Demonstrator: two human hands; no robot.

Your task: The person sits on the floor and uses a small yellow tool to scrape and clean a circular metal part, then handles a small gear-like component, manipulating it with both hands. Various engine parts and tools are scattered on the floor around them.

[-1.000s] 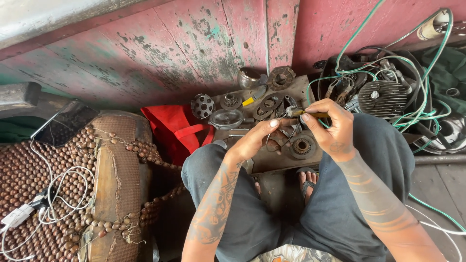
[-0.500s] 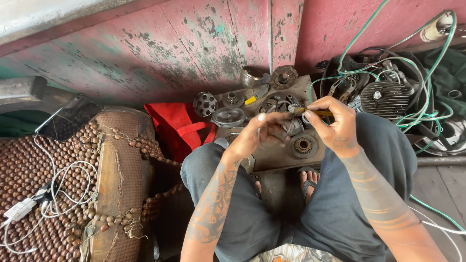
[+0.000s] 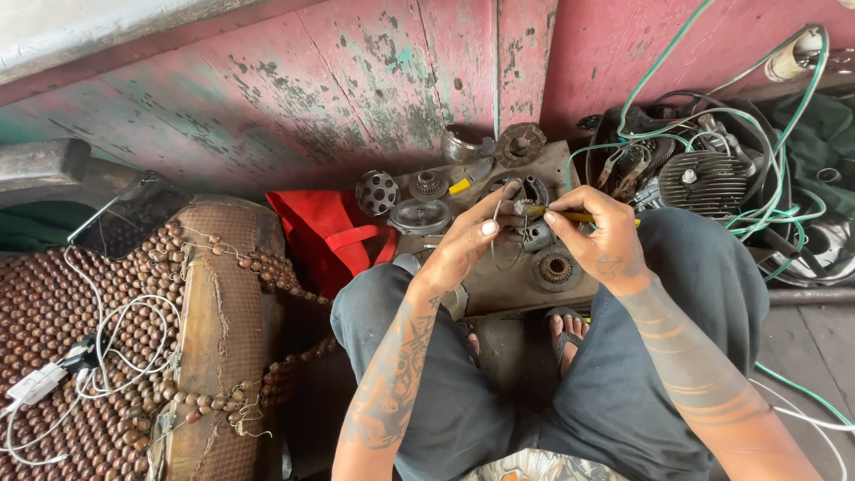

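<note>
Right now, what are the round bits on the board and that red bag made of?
The round bits look like metal: dull grey, greasy, with teeth and holes. The board seems to be bare, stained wood. The red bag looks like soft cloth, since it folds and sags.

Metal parts (image 3: 421, 215) lie on board (image 3: 499, 276), bag (image 3: 331, 239) to its left.

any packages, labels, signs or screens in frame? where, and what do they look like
Phone screen: far left, lying against the beaded seat cover; flat dark rectangle, unlit.
Red bag: on the floor by the left knee; soft red fabric with a strap.
White charger block: lower left on the beads; small and white, with white cable.
No signs or readable labels seen.
</note>
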